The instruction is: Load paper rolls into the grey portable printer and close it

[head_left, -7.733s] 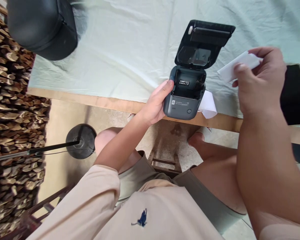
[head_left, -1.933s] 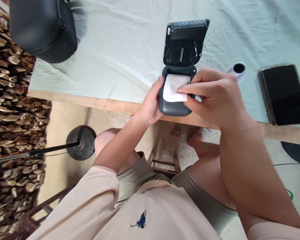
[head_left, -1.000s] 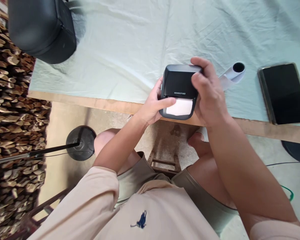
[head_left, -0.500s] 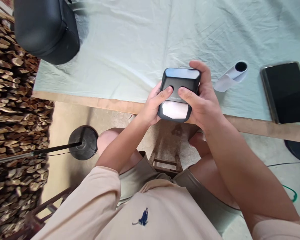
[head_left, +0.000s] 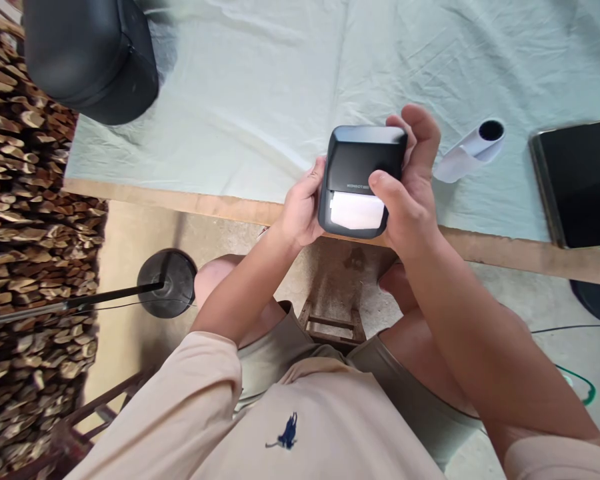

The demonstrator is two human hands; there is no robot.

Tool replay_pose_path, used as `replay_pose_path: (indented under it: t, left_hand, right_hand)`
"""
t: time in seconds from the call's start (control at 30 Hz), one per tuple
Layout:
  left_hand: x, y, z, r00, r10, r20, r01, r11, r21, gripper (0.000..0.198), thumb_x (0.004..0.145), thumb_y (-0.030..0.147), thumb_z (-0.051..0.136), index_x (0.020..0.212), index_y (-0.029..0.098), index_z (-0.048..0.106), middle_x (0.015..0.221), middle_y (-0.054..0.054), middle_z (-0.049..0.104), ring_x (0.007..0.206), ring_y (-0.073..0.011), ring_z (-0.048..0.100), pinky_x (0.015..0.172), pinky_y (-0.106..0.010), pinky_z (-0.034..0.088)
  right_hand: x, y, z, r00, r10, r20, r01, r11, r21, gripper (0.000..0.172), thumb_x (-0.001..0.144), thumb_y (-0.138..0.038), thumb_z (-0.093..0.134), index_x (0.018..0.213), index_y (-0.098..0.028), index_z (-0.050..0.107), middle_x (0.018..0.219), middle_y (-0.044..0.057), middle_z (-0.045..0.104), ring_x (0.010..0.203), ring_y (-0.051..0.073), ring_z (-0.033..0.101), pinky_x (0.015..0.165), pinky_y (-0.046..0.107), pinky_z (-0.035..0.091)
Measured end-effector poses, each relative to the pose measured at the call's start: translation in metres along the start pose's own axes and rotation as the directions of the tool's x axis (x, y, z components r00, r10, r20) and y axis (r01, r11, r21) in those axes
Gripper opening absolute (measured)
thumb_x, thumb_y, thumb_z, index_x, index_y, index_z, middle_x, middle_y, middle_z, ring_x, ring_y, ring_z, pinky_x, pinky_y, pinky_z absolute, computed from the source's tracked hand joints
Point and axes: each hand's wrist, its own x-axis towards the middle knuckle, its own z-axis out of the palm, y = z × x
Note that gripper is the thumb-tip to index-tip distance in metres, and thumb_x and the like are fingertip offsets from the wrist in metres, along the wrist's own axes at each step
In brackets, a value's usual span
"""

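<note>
Left hand [head_left: 303, 207]: I grip the black printer [head_left: 363, 157] by its left side.
Right hand [head_left: 414, 200]: I clasp its right side, thumb on the lid.
Printer: at the table's [head_left: 210, 203] near edge, white paper [head_left: 357, 212] showing at its front.
Paper roll [head_left: 473, 150]: on the cloth [head_left: 250, 87], near my right hand.
Phone [head_left: 585, 183]: farther right, by that edge.

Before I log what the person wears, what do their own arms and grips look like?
The left sleeve and right sleeve are short and beige, leaving both forearms bare. The left grip and right grip are bare hands; no glove, ring or watch shows.
</note>
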Motion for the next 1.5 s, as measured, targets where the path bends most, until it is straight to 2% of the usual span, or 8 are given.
replay_pose_path:
  t: [0.13, 0.3, 0.7, 0.87, 1.03, 1.27, 1.37, 1.5]
  left_hand:
    - [0.000, 0.002, -0.001, 1.000, -0.017, 0.008, 0.017, 1.000, 0.009, 0.025, 0.094, 0.042, 0.048, 0.091, 0.022, 0.063, 0.087, 0.001, 0.072, 0.135, -0.0267, 0.055, 0.109, -0.045, 0.051]
    - [-0.005, 0.007, 0.003, 0.996, -0.035, 0.086, 0.032, 0.999, 0.028, 0.046, 0.091, 0.063, 0.043, 0.099, 0.024, 0.066, 0.109, -0.002, 0.074, 0.147, -0.0314, 0.038, 0.116, -0.047, 0.045]
    - [-0.006, 0.002, 0.010, 0.982, -0.040, 0.183, 0.030, 0.998, 0.055, 0.047, 0.089, 0.060, 0.053, 0.112, 0.020, 0.064, 0.113, -0.006, 0.072, 0.140, -0.0310, 0.051, 0.106, -0.041, 0.054]
    - [-0.007, 0.002, 0.011, 0.982, -0.027, 0.186, 0.015, 0.998, 0.063, 0.038, 0.089, 0.054, 0.057, 0.106, 0.021, 0.064, 0.116, -0.004, 0.071, 0.144, -0.0281, 0.046, 0.111, -0.040, 0.051]
    - [-0.008, 0.003, 0.011, 0.978, -0.014, 0.209, -0.008, 0.995, 0.104, 0.033, 0.088, 0.053, 0.060, 0.105, 0.024, 0.062, 0.108, -0.001, 0.071, 0.137, -0.0259, 0.054, 0.103, -0.038, 0.056]
    - [-0.010, 0.004, 0.014, 0.970, -0.044, 0.237, 0.001, 0.984, 0.179, 0.028, 0.090, 0.046, 0.061, 0.107, 0.024, 0.062, 0.091, 0.001, 0.068, 0.085, -0.0147, 0.070, 0.069, -0.024, 0.055]
    - [-0.009, 0.004, 0.014, 0.976, -0.022, 0.218, -0.012, 0.988, 0.154, 0.030, 0.090, 0.047, 0.060, 0.108, 0.024, 0.060, 0.091, 0.000, 0.068, 0.093, -0.0173, 0.071, 0.067, -0.024, 0.055]
    - [-0.006, 0.004, 0.012, 0.986, -0.024, 0.165, 0.014, 0.998, 0.058, 0.029, 0.091, 0.049, 0.058, 0.102, 0.022, 0.060, 0.099, -0.002, 0.071, 0.123, -0.0270, 0.063, 0.092, -0.037, 0.059]
  right_hand:
    - [0.000, -0.009, -0.005, 0.995, -0.020, 0.101, -0.006, 0.968, 0.253, 0.073, 0.077, -0.046, 0.059, 0.137, -0.038, 0.019, 0.135, 0.001, 0.051, 0.117, 0.018, 0.060, 0.090, 0.035, 0.059]
    - [0.005, -0.020, -0.024, 0.978, -0.037, 0.205, 0.032, 0.999, 0.031, 0.081, 0.073, -0.031, 0.064, 0.142, -0.040, 0.022, 0.149, -0.001, 0.040, 0.130, 0.019, 0.052, 0.098, 0.036, 0.056]
    - [0.022, -0.048, -0.031, 0.897, -0.272, -0.348, 0.207, 0.955, -0.211, 0.027, 0.092, -0.042, 0.055, 0.085, -0.022, 0.038, 0.098, 0.001, 0.053, 0.071, 0.009, 0.061, 0.061, 0.028, 0.051]
    - [0.022, -0.060, -0.039, 0.999, -0.035, 0.023, 0.041, 0.729, -0.683, 0.006, 0.080, -0.024, 0.059, 0.082, -0.022, 0.053, 0.080, 0.000, 0.064, 0.063, 0.013, 0.050, 0.070, 0.038, 0.047]
    - [0.019, -0.061, -0.042, 0.985, 0.144, 0.092, 0.001, 0.533, -0.846, 0.034, 0.070, -0.023, 0.066, 0.103, -0.032, 0.067, 0.091, 0.002, 0.066, 0.070, 0.017, 0.047, 0.069, 0.040, 0.045]
    - [0.023, -0.043, -0.044, 0.976, 0.183, 0.118, -0.022, 0.621, -0.784, 0.034, 0.063, -0.019, 0.072, 0.095, -0.028, 0.068, 0.062, 0.001, 0.042, 0.065, 0.014, 0.040, 0.075, 0.038, 0.046]
    - [0.022, -0.055, -0.050, 0.965, 0.227, 0.129, -0.045, 0.631, -0.775, 0.042, 0.061, -0.017, 0.070, 0.101, -0.031, 0.066, 0.076, 0.000, 0.060, 0.063, 0.013, 0.043, 0.068, 0.035, 0.045]
    - [0.014, -0.063, -0.062, 0.989, 0.131, 0.073, -0.106, 0.954, -0.279, 0.049, 0.064, -0.017, 0.064, 0.110, -0.033, 0.061, 0.090, -0.002, 0.065, 0.050, 0.006, 0.040, 0.045, 0.026, 0.031]
